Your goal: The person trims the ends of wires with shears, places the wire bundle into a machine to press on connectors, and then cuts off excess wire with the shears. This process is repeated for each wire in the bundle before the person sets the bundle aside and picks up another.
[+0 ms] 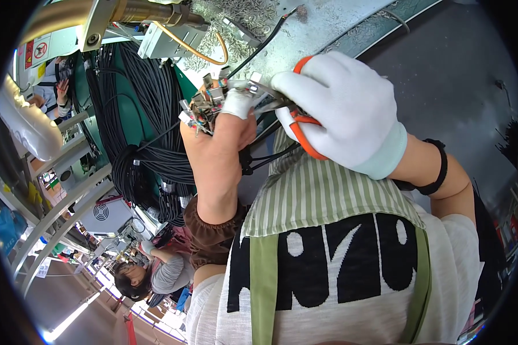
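My left hand [214,146], bare apart from a white cover on the thumb, is closed around a bunch of cable ends with small metal connectors [204,106]. One silvery connector [254,81] sticks out by that thumb. In a white glove, my right hand [351,112] grips scissors with orange handles [311,146]. Their partly spread blades [273,98] reach toward the thumb and the silvery connector; whether they touch it I cannot tell. Dark cables [276,155] hang below my hands.
Large coils of black cable [149,103] lie on a green surface to the left. Small metal scraps [242,20] litter the worktable [322,23] by a machine with a brass-coloured cylinder [149,14]. A co-worker [161,273] sits at the lower left, beyond curved metal rails [69,210].
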Tool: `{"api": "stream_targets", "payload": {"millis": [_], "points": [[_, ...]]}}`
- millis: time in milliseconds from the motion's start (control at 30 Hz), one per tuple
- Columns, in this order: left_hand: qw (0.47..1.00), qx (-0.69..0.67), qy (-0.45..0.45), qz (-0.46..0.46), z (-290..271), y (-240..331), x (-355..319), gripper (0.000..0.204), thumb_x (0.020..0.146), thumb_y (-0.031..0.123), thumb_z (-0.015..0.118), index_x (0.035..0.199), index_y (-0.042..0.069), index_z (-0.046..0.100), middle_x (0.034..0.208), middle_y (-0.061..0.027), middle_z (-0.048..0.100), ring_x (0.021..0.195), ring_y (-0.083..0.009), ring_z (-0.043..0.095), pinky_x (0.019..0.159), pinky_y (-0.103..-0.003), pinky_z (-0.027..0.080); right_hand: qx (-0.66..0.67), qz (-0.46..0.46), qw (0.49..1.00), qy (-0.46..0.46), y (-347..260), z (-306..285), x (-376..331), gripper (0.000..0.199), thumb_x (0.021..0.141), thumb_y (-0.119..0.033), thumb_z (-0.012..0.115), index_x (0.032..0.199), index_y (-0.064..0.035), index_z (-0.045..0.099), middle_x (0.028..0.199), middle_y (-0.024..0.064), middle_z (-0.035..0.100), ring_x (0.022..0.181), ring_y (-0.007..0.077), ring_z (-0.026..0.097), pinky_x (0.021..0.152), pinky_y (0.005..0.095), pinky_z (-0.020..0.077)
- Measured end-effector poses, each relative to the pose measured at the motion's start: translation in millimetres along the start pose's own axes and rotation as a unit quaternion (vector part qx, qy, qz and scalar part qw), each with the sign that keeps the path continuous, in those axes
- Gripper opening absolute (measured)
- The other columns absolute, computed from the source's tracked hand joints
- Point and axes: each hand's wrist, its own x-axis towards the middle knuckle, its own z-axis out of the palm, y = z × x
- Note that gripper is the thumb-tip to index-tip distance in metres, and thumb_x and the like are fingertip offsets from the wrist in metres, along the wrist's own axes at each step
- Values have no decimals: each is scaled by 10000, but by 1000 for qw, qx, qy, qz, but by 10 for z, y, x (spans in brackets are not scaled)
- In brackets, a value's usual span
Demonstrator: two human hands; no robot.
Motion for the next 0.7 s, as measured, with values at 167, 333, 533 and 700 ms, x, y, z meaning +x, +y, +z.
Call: {"api": "stream_targets", "payload": {"millis": [167,333,533,700], "points": [[995,83,40,36,45,-87,21,168,815,6,638,972,-5,579,686,14,551,565,-44,486,509,-184,376,27,64,988,-136,-13,-74,-41,167,748,-158,720,835,-62,615,602,69,548,516,234,568,463,316,424],[918,328,-26,219,108,-104,7,220,795,3,662,999,6,578,741,18,571,645,-53,524,597,-184,428,136,105,971,-166,-24,-197,28,152,784,-165,702,840,-51,617,613,73,558,510,236,568,451,307,423],[912,353,-99,185,-43,-263,-115,219,782,-6,664,981,24,577,788,33,579,693,-25,523,621,-177,424,160,146,972,-87,178,-366,120,161,798,-166,687,876,-47,612,644,88,568,528,255,562,484,309,440],[956,254,43,140,17,-82,1,208,755,-24,688,895,36,547,769,40,575,676,-2,503,592,-167,406,23,104,981,-160,-50,-269,19,179,791,-175,686,896,-48,615,674,83,581,546,263,563,507,322,451]]}}
